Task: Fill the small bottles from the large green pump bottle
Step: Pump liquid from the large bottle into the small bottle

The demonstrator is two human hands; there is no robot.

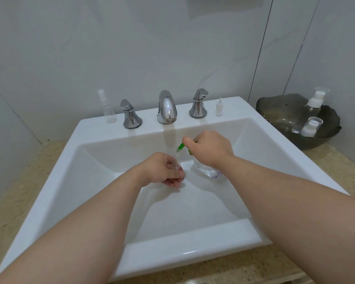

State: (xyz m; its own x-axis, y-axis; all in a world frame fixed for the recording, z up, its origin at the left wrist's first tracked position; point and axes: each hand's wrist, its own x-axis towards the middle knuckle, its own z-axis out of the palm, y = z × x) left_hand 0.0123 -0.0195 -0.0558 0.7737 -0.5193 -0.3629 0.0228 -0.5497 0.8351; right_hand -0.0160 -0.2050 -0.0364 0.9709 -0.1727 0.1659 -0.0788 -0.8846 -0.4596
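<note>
Pump bottle, one: clear body, green pump head, down in the sink. Your right hand grips the head, fingers curled over it.
Small bottle, one, clear: pinched in your left hand, tilted, mouth at the green nozzle.
On the sink ledge, two: spray bottle far left, dropper bottle on the right.
Bowl, one, dark glass, at the right: holds a tall capped bottle and a short capped bottle.
Tap, one; handles, two.
</note>
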